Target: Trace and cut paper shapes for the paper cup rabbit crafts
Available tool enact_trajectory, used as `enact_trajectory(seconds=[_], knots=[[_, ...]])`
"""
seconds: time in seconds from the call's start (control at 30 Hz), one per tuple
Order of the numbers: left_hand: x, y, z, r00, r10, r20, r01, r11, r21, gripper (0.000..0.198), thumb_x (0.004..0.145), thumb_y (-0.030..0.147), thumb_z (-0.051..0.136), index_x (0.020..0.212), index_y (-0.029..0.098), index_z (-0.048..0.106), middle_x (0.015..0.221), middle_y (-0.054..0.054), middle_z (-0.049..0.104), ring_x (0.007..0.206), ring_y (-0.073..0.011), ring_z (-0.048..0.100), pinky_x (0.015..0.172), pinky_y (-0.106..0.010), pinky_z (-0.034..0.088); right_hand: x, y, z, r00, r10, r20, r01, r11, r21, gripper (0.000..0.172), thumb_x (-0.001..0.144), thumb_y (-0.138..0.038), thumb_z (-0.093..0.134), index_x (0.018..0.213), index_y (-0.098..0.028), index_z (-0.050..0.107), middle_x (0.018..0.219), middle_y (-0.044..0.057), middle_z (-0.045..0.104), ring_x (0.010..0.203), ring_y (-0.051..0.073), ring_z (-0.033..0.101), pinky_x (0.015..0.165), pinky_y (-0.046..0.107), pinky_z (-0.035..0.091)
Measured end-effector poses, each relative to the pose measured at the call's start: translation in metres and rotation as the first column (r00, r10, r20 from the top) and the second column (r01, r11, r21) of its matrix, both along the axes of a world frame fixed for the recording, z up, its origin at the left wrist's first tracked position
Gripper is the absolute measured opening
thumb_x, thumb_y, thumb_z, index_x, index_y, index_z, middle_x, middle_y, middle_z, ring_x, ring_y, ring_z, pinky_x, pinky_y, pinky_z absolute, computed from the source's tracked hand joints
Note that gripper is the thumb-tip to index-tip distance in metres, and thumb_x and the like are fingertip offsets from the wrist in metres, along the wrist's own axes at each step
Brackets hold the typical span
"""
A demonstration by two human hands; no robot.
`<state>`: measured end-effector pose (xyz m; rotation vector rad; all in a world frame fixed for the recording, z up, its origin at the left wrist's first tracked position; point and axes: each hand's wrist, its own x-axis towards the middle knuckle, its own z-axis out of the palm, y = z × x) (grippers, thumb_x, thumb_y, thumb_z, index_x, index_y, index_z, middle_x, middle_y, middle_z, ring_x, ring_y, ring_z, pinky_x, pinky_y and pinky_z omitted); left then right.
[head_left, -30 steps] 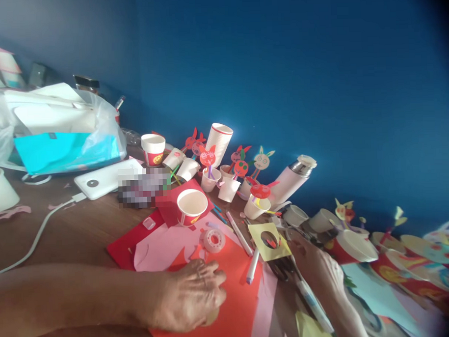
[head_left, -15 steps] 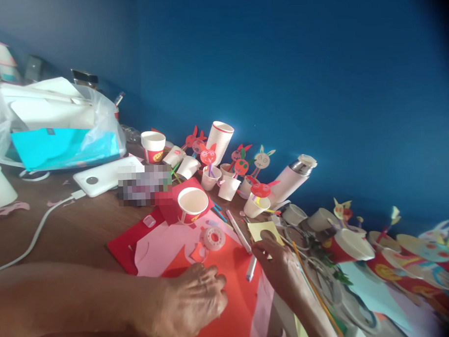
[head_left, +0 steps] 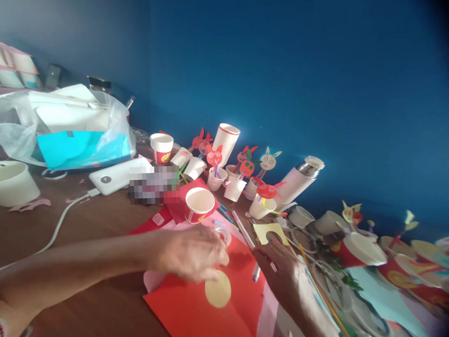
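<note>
My left hand (head_left: 192, 253) is slightly blurred, its fingers loosely stretched over the tape roll (head_left: 223, 235), which it partly hides. Just below its fingertips, a pale yellow paper circle (head_left: 218, 289) lies flat on a sheet of red-orange paper (head_left: 200, 319). My right hand (head_left: 281, 267) rests with bent, parted fingers beside a white marker (head_left: 243, 229), covering part of it. Beyond those fingers is a yellow paper scrap (head_left: 265, 231) with a round cut-out. I see nothing held in either hand.
A paper cup (head_left: 199, 204) stands on red paper behind my left hand. Small cups with paper animal faces (head_left: 266, 191) line the wall near a pink thermos (head_left: 294, 183). A white power bank (head_left: 116, 177) and cable lie left; more cups (head_left: 360, 250) and coiled cables crowd the right.
My left hand has lifted forward from the red-orange sheet toward the tape roll, its fist loosened, and the yellow circle now shows. My right hand stays beside the marker. The view has shifted slightly.
</note>
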<state>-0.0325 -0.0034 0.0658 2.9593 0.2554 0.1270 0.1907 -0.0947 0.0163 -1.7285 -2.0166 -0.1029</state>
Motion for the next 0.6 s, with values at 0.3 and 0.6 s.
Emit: enact_trajectory(seconds=[0.3,0.6], knots=[[-0.043,0.05,0.068,0.897,0.373,0.236,-0.322,0.919,-0.227,0.022,0.083,0.032,0.052,0.096,0.019,0.064,0.087,0.002,0.064,0.075,-0.0095,0.058,0.068,-0.02,0.04,-0.087,-0.013,-0.038,0.885,0.465,0.032,-0.461,0.863,0.209,0.035,0.085,-0.055,0.044,0.09,-0.025,0.061,0.085,0.001,0.07,0.075,0.019,0.059,0.074,0.037,0.032],[-0.019,0.069,0.02,0.958,0.283,0.04,-0.283,0.959,0.007,0.081,0.066,0.052,0.064,0.133,0.016,0.037,0.141,-0.012,0.034,0.126,-0.0274,0.032,0.101,-0.036,0.028,-0.076,-0.012,-0.044,0.872,0.466,0.148,-0.475,0.88,0.03,0.044,0.076,-0.059,0.052,0.099,-0.022,0.058,0.104,0.005,0.068,0.08,0.023,0.059,0.077,0.039,0.034]])
